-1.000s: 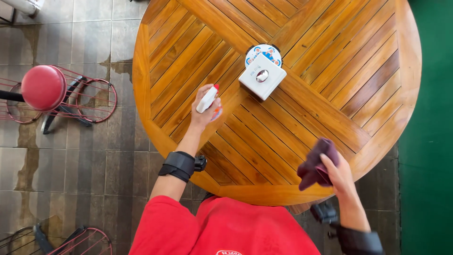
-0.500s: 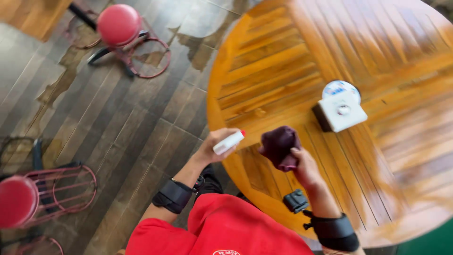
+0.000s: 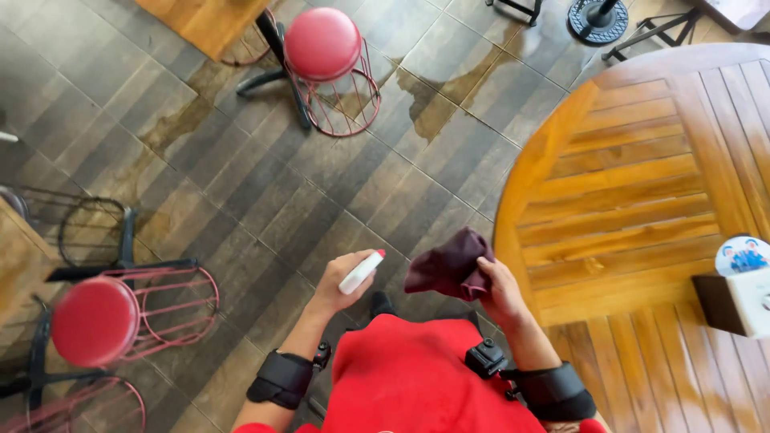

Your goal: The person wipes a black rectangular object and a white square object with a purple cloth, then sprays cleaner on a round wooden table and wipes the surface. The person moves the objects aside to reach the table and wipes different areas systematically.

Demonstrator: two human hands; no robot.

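My left hand (image 3: 335, 289) grips a small white spray bottle (image 3: 360, 273) with a red tip, held over the wet floor in front of my red shirt. My right hand (image 3: 499, 290) clutches a crumpled dark maroon cloth (image 3: 447, 266) just off the left edge of the round wooden table (image 3: 634, 184). The bottle's tip points toward the cloth, a short gap between them. Both wrists wear black bands.
A white box-shaped holder (image 3: 750, 301) with a round blue-and-white card (image 3: 742, 255) stands at the table's right edge. Red-seated wire stools stand at the top (image 3: 322, 44) and lower left (image 3: 95, 321). Another wooden tabletop corner (image 3: 204, 22) shows at the top. The plank floor has damp patches.
My view has swung left, away from the table toward the floor and stools. Both hands have come off the tabletop and drawn together, bottle and cloth now close to each other.
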